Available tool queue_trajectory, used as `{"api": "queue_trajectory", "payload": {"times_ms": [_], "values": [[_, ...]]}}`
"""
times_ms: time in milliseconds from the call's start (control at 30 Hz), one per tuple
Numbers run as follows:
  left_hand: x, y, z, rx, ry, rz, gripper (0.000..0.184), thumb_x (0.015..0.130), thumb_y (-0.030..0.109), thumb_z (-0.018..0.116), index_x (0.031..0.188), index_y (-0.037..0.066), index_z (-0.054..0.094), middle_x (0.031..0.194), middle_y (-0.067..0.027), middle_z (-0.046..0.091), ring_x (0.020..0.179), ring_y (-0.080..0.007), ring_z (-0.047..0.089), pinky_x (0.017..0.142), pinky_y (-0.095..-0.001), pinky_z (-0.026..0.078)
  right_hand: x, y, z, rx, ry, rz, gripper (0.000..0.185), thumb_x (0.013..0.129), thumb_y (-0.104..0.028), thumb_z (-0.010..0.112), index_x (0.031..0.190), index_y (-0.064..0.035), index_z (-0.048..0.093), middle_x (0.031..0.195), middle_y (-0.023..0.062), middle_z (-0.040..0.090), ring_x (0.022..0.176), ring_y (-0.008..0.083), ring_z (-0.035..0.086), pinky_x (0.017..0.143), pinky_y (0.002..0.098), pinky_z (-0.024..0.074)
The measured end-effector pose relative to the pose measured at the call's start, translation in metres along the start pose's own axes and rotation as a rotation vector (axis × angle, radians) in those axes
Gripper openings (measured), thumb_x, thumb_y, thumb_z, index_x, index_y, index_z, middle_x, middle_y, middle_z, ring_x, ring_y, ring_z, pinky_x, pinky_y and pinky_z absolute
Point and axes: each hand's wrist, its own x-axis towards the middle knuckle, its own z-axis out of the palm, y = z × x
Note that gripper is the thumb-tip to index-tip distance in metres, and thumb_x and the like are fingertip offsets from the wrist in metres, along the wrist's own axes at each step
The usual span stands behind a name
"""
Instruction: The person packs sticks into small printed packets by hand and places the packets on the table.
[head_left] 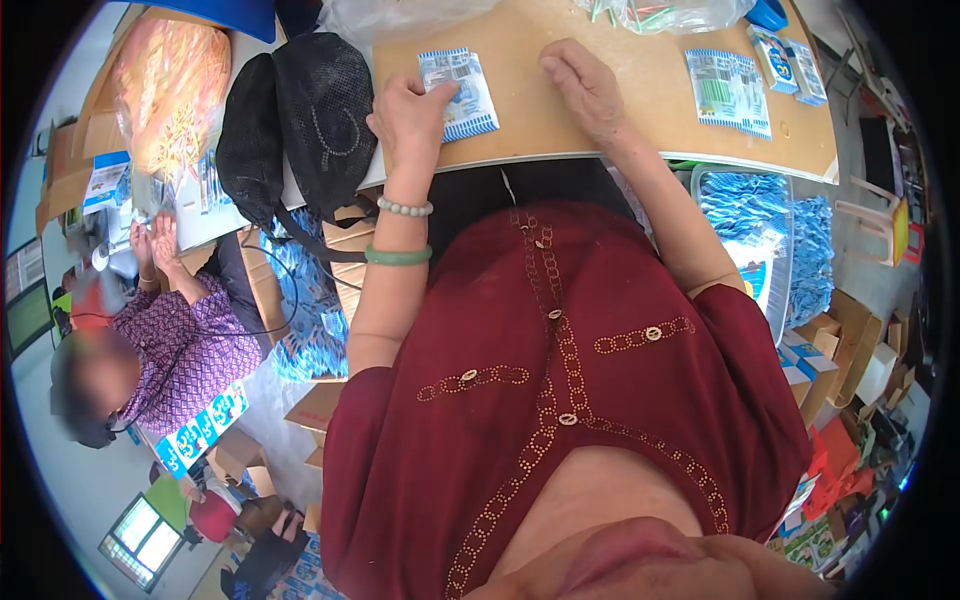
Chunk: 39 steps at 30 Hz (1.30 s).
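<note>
On the table (520,130), a flat white packet (472,108) with blue striped ends and a barcode lies at the front edge. My left hand (412,112) has its thumb laid over the packet's left side and its fingers curled at that edge. To the right of the packet, my right hand (585,92) rests on the tabletop, apart from it. Its fingers are curled in and nothing shows in them. Farther right lie similar striped packets (728,92), overlapping, beside small blue-and-white boxes (774,60).
Left of my arm sits a black mesh bag (328,115). Clear bags, one with coloured sticks (660,14), lie at the back. A plastic bin (745,215) of blue packets stands below the right edge. At far left, another person (190,330) works beside a large bag (172,90).
</note>
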Motion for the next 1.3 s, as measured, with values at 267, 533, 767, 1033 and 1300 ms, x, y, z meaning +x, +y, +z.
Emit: {"api": "queue_trajectory", "payload": {"times_ms": [267,533,767,1033,1300], "values": [[-0.005,0.010,-0.024,0.101,-0.064,-0.042,0.027,0.077,0.032,0.066,0.072,0.006,0.063,0.076,-0.0131,0.062,0.071,-0.0313,0.061,0.063,-0.0392,0.044,0.002,0.002,0.003,-0.019,0.100,-0.072,0.014,0.093,-0.014,0.048,0.099,-0.0032,0.056,0.076,0.0002,0.050,0.071,0.0082,0.048,0.064,0.0222,0.0412],[-0.018,0.030,-0.044,-0.263,0.120,0.369,0.016,0.086,0.020,0.061,0.089,0.006,0.068,0.074,-0.0086,0.065,0.060,-0.0214,0.059,0.061,-0.0312,0.046,0.017,-0.050,0.008,0.389,-0.064,0.230,0.015,0.091,-0.017,0.051,0.100,-0.0060,0.057,0.070,-0.0054,0.045,0.063,0.0028,0.041,0.057,0.0184,0.0362],[-0.023,0.048,-0.044,-1.151,-0.569,-0.019,0.021,0.089,0.018,0.061,0.091,-0.002,0.066,0.081,-0.0019,0.065,0.068,-0.0044,0.056,0.061,-0.0193,0.045,0.020,-0.045,0.005,0.394,-0.174,0.262,0.014,0.088,-0.022,0.057,0.087,-0.0085,0.056,0.065,-0.0072,0.043,0.056,0.0020,0.037,0.052,0.0189,0.0313],[-0.018,0.037,-0.032,-1.148,-0.510,0.006,0.016,0.085,0.012,0.064,0.091,-0.002,0.066,0.081,-0.0035,0.066,0.069,-0.0072,0.060,0.063,-0.0209,0.049,0.012,-0.056,-0.003,0.555,-0.230,0.352,0.016,0.085,-0.023,0.062,0.089,-0.0066,0.061,0.062,-0.0075,0.043,0.056,0.0022,0.036,0.051,0.0189,0.0302],[-0.019,0.046,-0.025,-1.170,-0.532,-0.024,0.009,0.082,0.008,0.066,0.086,0.000,0.066,0.077,-0.0036,0.066,0.066,-0.0066,0.059,0.061,-0.0204,0.048,0.011,-0.048,0.001,0.460,-0.239,0.321,0.017,0.085,-0.021,0.061,0.093,-0.0057,0.063,0.065,-0.0070,0.046,0.057,0.0023,0.036,0.052,0.0186,0.0305]]}}
